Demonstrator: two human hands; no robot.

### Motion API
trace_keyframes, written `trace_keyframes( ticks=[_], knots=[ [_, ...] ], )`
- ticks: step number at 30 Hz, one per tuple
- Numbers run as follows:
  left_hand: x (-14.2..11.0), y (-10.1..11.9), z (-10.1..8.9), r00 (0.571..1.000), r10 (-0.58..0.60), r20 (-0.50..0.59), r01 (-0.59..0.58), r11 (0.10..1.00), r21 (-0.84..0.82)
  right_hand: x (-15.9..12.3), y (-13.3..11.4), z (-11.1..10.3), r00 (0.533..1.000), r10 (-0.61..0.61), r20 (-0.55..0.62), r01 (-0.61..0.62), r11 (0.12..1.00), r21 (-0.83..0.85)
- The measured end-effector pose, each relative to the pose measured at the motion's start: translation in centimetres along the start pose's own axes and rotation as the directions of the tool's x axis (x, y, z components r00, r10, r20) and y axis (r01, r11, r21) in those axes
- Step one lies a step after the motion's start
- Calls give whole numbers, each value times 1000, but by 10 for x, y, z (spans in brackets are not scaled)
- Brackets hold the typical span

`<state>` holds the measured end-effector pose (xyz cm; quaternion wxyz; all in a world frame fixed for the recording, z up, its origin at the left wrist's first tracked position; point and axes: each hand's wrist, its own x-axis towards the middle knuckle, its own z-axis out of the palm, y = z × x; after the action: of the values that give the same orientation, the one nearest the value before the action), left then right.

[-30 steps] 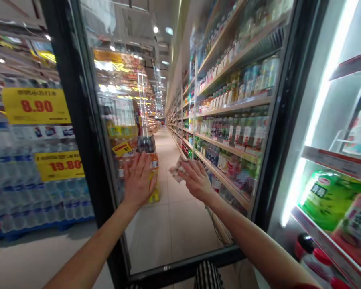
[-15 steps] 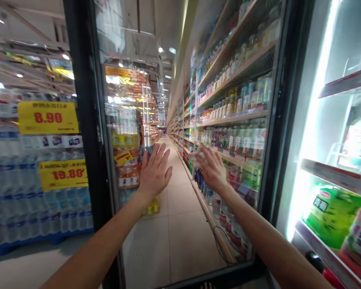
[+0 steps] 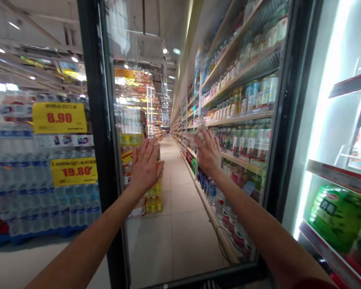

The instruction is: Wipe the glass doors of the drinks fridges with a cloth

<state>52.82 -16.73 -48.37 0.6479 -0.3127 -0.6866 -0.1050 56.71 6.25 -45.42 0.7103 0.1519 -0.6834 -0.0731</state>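
A tall glass door with a black frame stands swung out in front of me. My left hand lies on the left part of the pane, fingers stretched out and nothing in it. Higher and to the right, my right hand presses a pale, crumpled cloth to the glass. The cloth is partly covered by the fingers and a little blurred. Bottled drinks on shelves show around the right hand, seen in or through the pane.
On the right is a lit cooler with shelves and a green drink pack. At left, stacked water bottles carry yellow price signs. The door's black frame runs upright between them and the pane.
My left hand has moved slightly left on the glass. The right hand with the cloth has shifted up a little. The view has turned slightly left.
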Motion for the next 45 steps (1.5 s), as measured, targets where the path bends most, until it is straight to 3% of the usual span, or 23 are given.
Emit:
trace_keyframes(
  ticks=[2,4,7,10,12,13,15,17,18,19,21,23,25,26,27,30,33,35,38,40,42,44,45],
  knots=[
    [-4,-8,-5,1000,-27,12,26,1000,12,22,9,6,971,211,-113,-216,976,-36],
    [-14,-14,-10,999,-50,20,50,998,27,29,-2,13,976,205,-76,-207,978,-19],
    [-43,-20,-20,998,-48,45,45,997,59,-7,-55,17,994,-54,93,46,995,87],
    [-74,-26,-33,993,19,113,-27,997,74,-55,-103,15,916,-361,173,312,915,257],
    [-86,-29,-43,985,56,164,-69,995,74,-58,-112,15,891,-414,186,347,885,310],
    [-89,-30,-48,983,60,173,-74,994,78,-48,-111,16,913,-361,190,296,907,300],
    [-90,-32,-56,987,40,155,-56,993,102,-11,-105,20,976,-124,180,82,970,227],
    [-89,-35,-63,994,12,111,-28,990,137,24,-104,25,984,91,152,-115,981,158],
    [-89,-37,-67,995,5,99,-20,988,151,32,-109,27,982,115,153,-138,978,153],
    [-90,-38,-70,995,3,97,-19,987,162,31,-116,28,983,80,166,-108,980,169],
    [-95,-42,-78,994,13,110,-33,983,181,4,-139,30,972,-134,193,81,962,259],
    [-104,-47,-86,992,16,127,-41,980,196,-42,-163,29,894,-408,186,319,870,377],
    [-112,-51,-92,990,3,142,-31,980,197,-77,-176,30,804,-566,183,440,773,458],
    [-116,-53,-94,989,-9,149,-20,981,192,-85,-178,30,793,-579,188,444,761,472],
    [-119,-54,-95,988,-21,155,-9,983,186,-84,-177,31,812,-548,201,412,782,467],
    [-125,-52,-93,985,-40,168,10,985,175,-51,-164,34,933,-288,217,196,910,365],
    [-129,-42,-87,983,-41,178,15,989,149,-36,-159,34,971,-153,182,96,953,288],
    [-133,-34,-84,983,-23,184,0,992,124,-60,-163,27,952,-251,175,191,934,303],
    [-139,-24,-79,980,10,201,-31,994,102,-118,-163,12,837,-516,179,420,817,395],
    [-141,-20,-75,976,16,216,-36,996,87,-138,-149,4,793,-574,203,462,785,414],
    [-140,-15,-69,973,16,231,-33,997,69,-133,-125,-1,858,-454,241,369,870,326],
    [-137,-7,-62,971,19,238,-32,998,51,-116,-99,-3,949,-228,217,192,966,175],
    [-136,-2,-57,970,24,240,-35,999,40,-110,-90,-5,973,-130,190,110,987,115]
  ],
)
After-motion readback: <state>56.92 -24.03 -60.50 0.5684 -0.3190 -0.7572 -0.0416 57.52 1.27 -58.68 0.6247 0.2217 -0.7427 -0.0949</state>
